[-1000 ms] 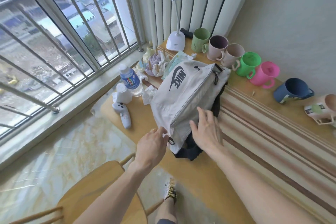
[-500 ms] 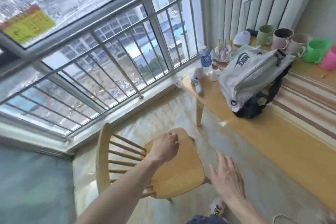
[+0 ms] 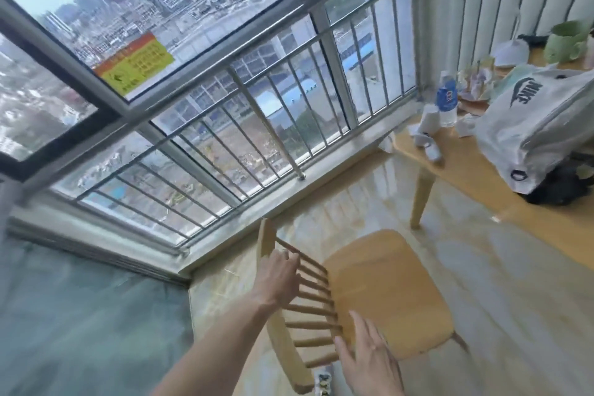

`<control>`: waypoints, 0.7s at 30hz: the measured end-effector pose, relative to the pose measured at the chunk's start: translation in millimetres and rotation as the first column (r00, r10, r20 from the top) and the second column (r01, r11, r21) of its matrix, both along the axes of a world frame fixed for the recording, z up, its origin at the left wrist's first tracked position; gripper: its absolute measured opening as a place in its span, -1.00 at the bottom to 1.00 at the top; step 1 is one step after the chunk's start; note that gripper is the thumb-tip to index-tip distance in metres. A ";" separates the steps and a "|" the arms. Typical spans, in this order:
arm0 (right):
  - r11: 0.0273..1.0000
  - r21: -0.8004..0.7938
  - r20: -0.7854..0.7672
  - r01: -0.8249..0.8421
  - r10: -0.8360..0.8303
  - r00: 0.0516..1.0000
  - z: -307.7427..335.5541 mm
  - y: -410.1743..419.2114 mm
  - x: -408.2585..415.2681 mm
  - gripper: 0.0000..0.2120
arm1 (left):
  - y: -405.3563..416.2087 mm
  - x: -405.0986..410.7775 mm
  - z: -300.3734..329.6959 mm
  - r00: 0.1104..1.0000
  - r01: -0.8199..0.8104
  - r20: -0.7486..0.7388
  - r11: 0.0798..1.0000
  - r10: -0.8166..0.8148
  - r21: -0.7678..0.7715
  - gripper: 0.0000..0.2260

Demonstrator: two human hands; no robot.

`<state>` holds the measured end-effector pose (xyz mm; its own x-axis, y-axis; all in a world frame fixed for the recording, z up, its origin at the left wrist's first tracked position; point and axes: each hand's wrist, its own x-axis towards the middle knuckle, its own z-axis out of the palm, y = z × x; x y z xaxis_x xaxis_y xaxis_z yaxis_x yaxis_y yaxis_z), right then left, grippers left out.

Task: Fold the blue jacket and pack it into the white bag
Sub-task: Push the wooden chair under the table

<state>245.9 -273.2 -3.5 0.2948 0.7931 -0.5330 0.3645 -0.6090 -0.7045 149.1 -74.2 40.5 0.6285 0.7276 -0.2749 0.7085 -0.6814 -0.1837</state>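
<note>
Head view: wooden chair [image 3: 385,292] between both hands and white bag [image 3: 533,125].

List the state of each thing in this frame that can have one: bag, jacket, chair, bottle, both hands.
white bag: lying on the table, its zip looks shut.
dark fabric: sticking out under the bag's near end; possibly the jacket.
wooden chair: upright, seat bare.
water bottle: upright, capped.
left hand: at the chair's backrest, fingers curled, grasp unclear.
right hand: open, fingers spread, holding nothing.
</note>
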 end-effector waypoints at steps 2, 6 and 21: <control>1.000 -0.024 -0.002 0.007 -0.007 1.000 -13.5 35.7 -36.5 -0.40 | 37.6 -21.5 -17.4 0.999 0.053 0.008 0.998 -0.054 0.027 -0.76; 0.994 -0.087 -0.029 0.061 -0.063 0.998 -47.4 124.2 -109.9 -0.31 | 126.5 -50.5 -62.9 0.963 0.270 -0.040 0.962 -0.268 0.049 -0.72; 0.903 -0.353 0.221 0.245 -0.174 0.960 -57.2 235.4 -184.8 -0.53 | 245.1 -69.2 -89.5 0.803 0.594 0.092 0.777 -0.589 -0.210 -0.66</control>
<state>61.1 -37.8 -60.7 0.5511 0.4549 -0.6996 0.2974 -0.8904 -0.3447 79.9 171.0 -48.9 0.9223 0.1336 -0.3627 0.1546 -0.9875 0.0293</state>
